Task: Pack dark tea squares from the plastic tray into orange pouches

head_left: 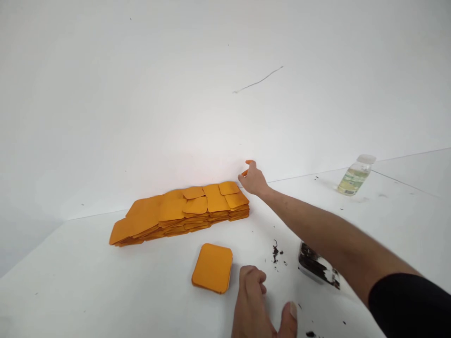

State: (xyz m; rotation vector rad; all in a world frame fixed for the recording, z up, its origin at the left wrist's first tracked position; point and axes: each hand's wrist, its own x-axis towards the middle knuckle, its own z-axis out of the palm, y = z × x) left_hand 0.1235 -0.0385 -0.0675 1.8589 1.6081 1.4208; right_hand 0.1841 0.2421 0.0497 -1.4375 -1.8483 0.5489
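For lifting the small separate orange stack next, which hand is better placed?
Probably the left hand: it is open, close beside the small stack. The right hand is farther away, by the wall.

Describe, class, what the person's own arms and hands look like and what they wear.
The right arm wears a black sleeve, with the forearm bare below it. No glove shows on the left hand. Orange shows at the right hand's fingertips; whether it is worn is unclear.
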